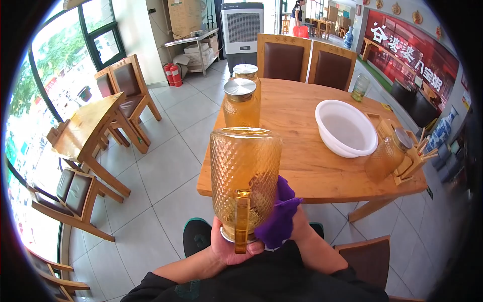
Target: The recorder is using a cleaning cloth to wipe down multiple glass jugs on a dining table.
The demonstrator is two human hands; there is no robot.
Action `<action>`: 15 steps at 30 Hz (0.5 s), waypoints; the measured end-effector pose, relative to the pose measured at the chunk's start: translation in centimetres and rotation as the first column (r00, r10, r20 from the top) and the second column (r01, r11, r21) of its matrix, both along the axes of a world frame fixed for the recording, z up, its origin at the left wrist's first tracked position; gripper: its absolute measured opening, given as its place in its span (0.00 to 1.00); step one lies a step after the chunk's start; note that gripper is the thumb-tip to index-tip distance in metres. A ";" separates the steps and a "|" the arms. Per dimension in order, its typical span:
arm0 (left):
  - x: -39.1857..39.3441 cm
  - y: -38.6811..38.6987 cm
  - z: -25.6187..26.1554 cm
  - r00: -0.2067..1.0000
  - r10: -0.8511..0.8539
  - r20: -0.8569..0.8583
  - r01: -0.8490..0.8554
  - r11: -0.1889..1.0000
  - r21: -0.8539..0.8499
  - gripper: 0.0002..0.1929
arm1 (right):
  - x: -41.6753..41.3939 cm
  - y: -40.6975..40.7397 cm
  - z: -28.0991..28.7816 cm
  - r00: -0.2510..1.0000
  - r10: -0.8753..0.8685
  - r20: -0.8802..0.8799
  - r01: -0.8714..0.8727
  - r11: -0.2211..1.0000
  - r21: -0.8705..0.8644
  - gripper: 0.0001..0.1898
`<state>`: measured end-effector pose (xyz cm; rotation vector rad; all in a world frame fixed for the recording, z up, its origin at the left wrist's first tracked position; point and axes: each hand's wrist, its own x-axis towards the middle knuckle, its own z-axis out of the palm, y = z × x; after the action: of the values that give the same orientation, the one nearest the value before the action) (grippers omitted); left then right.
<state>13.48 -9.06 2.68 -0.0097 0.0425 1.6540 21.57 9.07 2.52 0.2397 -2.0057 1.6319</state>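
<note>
In the head view, an amber textured glass pitcher point(245, 170) is held upside down in front of me, its base up and its metal lid at the bottom. My left hand point(230, 245) cups the lid end from below, beside the amber handle point(242, 222). My right hand point(299, 226) holds a purple cloth point(279, 222) against the pitcher's lower right side; most of its fingers are hidden by the cloth. Beyond the pitcher, two more amber glass pitchers with metal lids stand on the table, the nearer one point(241, 109) partly hiding the farther one point(247, 70).
A wooden table point(286, 177) holds a white plastic basin point(346, 128), another amber pitcher point(388, 154), a wooden holder point(409, 170) with sticks and a glass jar point(360, 88). Chairs stand behind it; another chair point(366, 260) is at my right. A person point(297, 17) with a red bag is far off.
</note>
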 end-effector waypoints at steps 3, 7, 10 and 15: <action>0.0 0.0 -0.1 0.999 0.029 -0.017 -0.029 0.999 -0.021 0.43 | -0.1 -0.9 -0.6 0.993 -0.115 -0.029 0.116 0.991 0.061 0.45; -0.6 -0.2 -1.5 0.994 -0.110 0.001 0.110 0.987 0.113 0.41 | 0.3 0.4 -3.2 0.998 -0.057 -0.006 0.057 0.997 0.044 0.44; -0.6 -0.2 -1.9 0.978 -0.206 0.017 0.201 0.966 0.162 0.38 | 0.4 1.7 -8.4 0.975 0.090 0.202 -0.019 0.945 -0.327 0.40; -0.7 0.3 -5.2 0.924 -0.381 0.037 0.359 0.896 0.262 0.35 | -0.1 3.9 -16.1 0.872 0.184 0.454 0.049 0.890 -0.454 0.31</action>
<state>12.82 -8.78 -2.48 0.1130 -0.2208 1.2640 21.49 12.96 -13.60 -0.3129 -1.8782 2.3323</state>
